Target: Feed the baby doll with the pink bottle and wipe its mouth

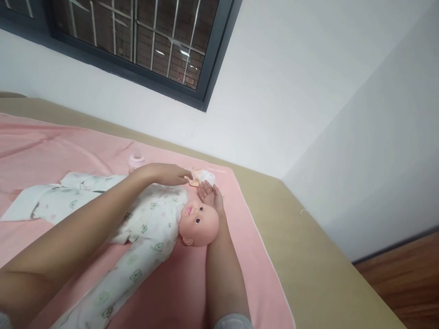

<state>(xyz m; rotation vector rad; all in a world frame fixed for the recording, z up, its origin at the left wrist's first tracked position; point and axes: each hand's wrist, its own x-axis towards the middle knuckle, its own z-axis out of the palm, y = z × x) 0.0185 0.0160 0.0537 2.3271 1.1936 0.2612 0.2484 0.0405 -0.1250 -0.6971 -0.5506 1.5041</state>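
A baby doll point(198, 222) in a white printed sleepsuit point(147, 228) lies on a pink cloth point(178, 292), head toward the right. My left hand point(171, 174) reaches across the doll's chest, its fingertips touching a small peach-and-white packet of wipes point(202, 176) by the cloth's far corner. My right hand point(211, 196) rests just behind the doll's head, palm up, fingers spread, next to the same packet. Whether the left fingers pinch the packet is not clear.
A pink baby bottle point(136, 161) stands on the cloth behind my left forearm. The cloth covers a tan table point(308, 256) set against white walls, below a dark-framed window point(144, 41). Wooden floor point(411, 283) shows at the lower right.
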